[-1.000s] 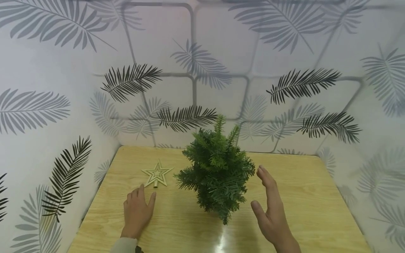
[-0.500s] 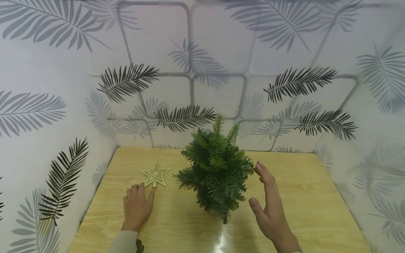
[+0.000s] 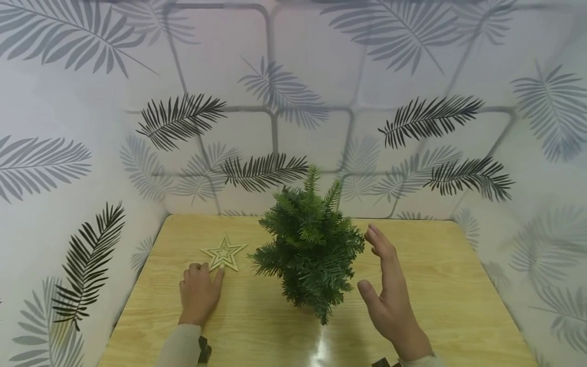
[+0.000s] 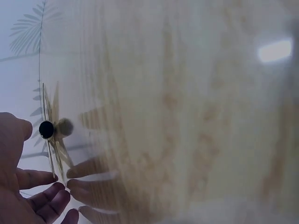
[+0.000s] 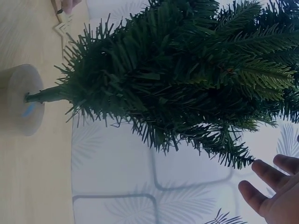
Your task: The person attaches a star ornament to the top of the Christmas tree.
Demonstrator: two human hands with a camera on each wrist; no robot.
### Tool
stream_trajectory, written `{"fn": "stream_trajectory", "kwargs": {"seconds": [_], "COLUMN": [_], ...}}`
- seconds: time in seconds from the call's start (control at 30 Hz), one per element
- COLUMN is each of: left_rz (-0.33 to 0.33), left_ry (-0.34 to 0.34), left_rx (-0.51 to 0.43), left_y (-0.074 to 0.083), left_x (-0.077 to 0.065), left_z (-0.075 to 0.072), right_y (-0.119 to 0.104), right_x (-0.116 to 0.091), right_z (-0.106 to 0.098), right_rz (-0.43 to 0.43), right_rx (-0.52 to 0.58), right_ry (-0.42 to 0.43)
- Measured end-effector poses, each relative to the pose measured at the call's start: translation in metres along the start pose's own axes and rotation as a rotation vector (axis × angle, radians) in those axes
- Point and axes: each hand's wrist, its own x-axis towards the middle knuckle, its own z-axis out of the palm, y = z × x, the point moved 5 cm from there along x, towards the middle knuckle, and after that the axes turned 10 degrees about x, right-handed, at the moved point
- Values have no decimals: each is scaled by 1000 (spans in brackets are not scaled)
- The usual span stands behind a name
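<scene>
A small artificial Christmas tree point(image 3: 307, 250) stands upright on the table, its round base point(image 5: 21, 100) showing in the right wrist view. To its left lies a gold star tree topper point(image 3: 223, 252). My left hand point(image 3: 199, 293) rests at the star's near side. A fingertip meets one star point point(image 4: 52, 165), and the thumb is beside the socket point(image 4: 46, 129), apart from it in the left wrist view. My right hand point(image 3: 392, 300) is raised to the right of the tree, fingers extended. Its fingertips point(image 5: 261, 169) are at a branch tip; whether they touch I cannot tell.
The light wood table point(image 3: 440, 285) ends at a back wall point(image 3: 316, 61) printed with feathers. A side wall point(image 3: 46, 229) runs along the left. Glare shows on the table's near middle.
My left thumb has moved up and inward over the star's socket. The right hand has risen slightly and shifted left beside the tree. The head view has shifted a little.
</scene>
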Motion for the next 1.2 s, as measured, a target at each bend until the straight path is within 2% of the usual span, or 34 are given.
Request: {"fn": "stream_trajectory", "kwargs": {"seconds": [0.2, 0.43, 0.63, 0.83, 1.0, 1.2], "left_rz": [-45, -60, -67, -85, -117, -147], "left_ry": [-20, -20, -78, -140, -197, -250], "left_rx": [-41, -95, -111, -133, -202, -285], "left_y": [1, 5, 8, 5, 0, -1], "left_x": [8, 13, 16, 20, 23, 20], "left_z": [-1, -8, -10, -5, -1, -4], "right_y": [-3, -10, -16, -19, -22, -23], "right_x": [12, 28, 44, 58, 68, 77], "right_z": [2, 7, 13, 18, 22, 25], "right_rz": [0, -42, -54, -44, -33, -28], "right_rx": [-8, 4, 23, 30, 57, 48], "right_ry": [-3, 1, -6, -24, -29, -53]}}
